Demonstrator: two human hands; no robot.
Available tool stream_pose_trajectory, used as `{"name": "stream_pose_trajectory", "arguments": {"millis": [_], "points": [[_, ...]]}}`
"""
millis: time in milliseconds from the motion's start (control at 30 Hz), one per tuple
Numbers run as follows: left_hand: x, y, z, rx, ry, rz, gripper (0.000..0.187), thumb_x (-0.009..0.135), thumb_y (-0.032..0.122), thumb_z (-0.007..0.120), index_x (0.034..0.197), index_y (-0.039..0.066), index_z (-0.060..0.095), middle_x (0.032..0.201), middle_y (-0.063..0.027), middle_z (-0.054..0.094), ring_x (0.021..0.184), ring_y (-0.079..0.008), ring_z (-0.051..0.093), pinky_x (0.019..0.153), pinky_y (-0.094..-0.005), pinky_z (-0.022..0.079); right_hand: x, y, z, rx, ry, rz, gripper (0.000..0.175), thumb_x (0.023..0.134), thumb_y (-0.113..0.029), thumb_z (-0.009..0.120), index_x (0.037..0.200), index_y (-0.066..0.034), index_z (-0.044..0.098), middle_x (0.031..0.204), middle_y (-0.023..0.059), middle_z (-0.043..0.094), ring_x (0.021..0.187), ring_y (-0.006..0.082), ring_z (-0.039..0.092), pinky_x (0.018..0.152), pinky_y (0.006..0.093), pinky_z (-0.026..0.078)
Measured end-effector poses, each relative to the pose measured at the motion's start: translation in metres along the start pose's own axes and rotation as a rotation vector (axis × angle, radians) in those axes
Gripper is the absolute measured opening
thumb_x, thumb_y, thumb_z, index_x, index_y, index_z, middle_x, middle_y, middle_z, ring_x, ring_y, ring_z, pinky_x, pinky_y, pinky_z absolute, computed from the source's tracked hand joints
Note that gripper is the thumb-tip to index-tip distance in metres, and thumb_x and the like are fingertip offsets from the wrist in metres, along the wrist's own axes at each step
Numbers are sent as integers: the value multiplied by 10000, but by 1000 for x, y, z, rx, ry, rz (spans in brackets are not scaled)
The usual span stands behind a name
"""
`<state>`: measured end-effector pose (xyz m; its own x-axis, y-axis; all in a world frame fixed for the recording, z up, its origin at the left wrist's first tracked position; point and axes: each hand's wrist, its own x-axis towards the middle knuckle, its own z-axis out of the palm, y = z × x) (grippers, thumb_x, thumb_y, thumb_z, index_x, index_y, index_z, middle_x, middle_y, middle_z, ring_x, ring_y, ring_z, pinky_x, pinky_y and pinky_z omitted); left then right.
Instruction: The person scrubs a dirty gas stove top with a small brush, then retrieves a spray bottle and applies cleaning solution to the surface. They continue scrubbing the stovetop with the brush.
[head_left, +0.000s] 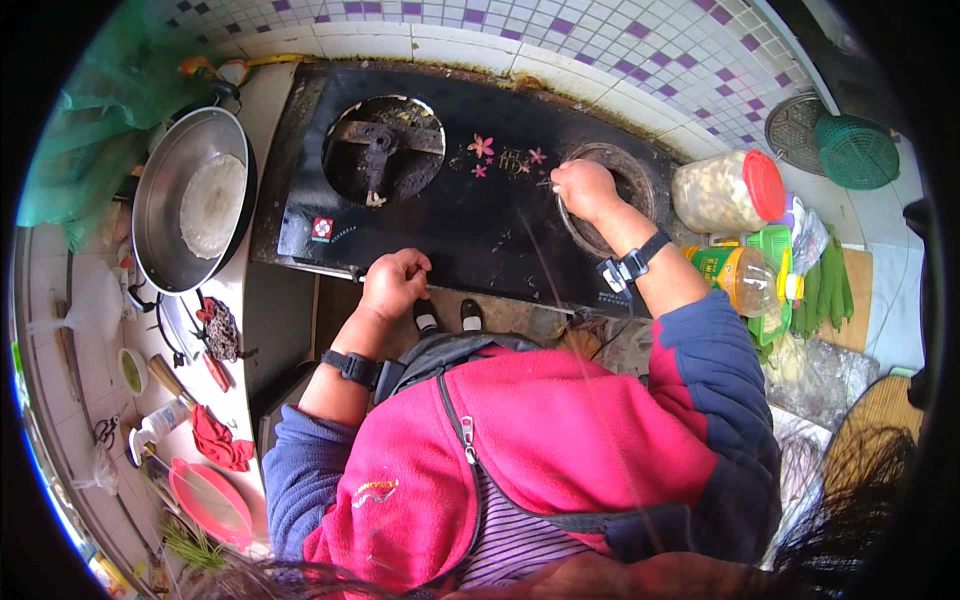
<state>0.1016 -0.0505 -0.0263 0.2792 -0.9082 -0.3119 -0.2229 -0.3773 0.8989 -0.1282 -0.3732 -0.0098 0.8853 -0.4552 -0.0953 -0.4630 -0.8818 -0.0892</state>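
My right hand (586, 189) is closed at the left side of the right burner ring (640, 176) on a black glass gas hob (480, 232). Something small and pale shows at its fingertips, too small to name. My left hand (399, 279) is at the hob's front edge, fingers curled, close to a small knob; whether it touches anything cannot be told. The left burner (383, 150) is uncovered, its round opening dark with grime and a metal crossbar over it. Pink flower decals (481, 145) mark the middle of the glass.
A steel wok (193, 199) stands on the left counter, above a red cloth (219, 442) and a pink basket (210, 501). Right of the hob lie a red-lidded jar (720, 191), an oil bottle (739, 279) and green vegetables (825, 289). A tiled wall (600, 71) runs behind.
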Motion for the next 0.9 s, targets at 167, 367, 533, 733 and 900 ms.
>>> {"name": "stream_pose_trajectory", "arguments": {"millis": [167, 367, 533, 733, 900], "points": [[0, -2, 2, 21, 20, -10, 95, 865, 3, 582, 924, 3, 657, 644, -66, 639, 604, -180, 717, 554, -305, 535, 2, 52, -25, 174, 442, 210, 173, 851, -267, 699, 826, -97, 675, 844, 114, 661, 828, 342, 639, 713, 460, 501], [1, 0, 3, -30, 10, -67, 97, 877, -6, 569, 927, 4, 652, 646, -43, 635, 596, -161, 712, 543, -283, 521, 28, 121, -21, 94, 402, 866, 228, 857, -369, 693, 893, -146, 722, 899, 110, 710, 878, 353, 679, 749, 473, 540], [0, 2, 5, -2, 38, -58, 120, 869, -39, 555, 943, -7, 644, 651, -39, 635, 576, -157, 695, 543, -277, 523, 72, 75, 1, -16, 246, 709, 184, 826, -310, 686, 869, -143, 749, 906, 127, 715, 882, 376, 681, 744, 477, 551], [0, 0, 7, -29, 55, -49, 107, 867, -6, 576, 937, 9, 655, 646, -55, 645, 574, -160, 702, 532, -280, 526, 51, 67, 3, 84, 499, 520, 179, 796, -301, 773, 792, -140, 693, 851, 98, 667, 824, 343, 650, 731, 477, 525], [0, -2, 7, -7, 65, -40, 96, 869, 20, 588, 928, 23, 664, 648, -62, 659, 584, -166, 718, 532, -279, 527, 33, 86, 6, 50, 469, 575, 238, 803, -334, 764, 799, -117, 666, 845, 133, 635, 797, 362, 637, 718, 488, 528]]}}
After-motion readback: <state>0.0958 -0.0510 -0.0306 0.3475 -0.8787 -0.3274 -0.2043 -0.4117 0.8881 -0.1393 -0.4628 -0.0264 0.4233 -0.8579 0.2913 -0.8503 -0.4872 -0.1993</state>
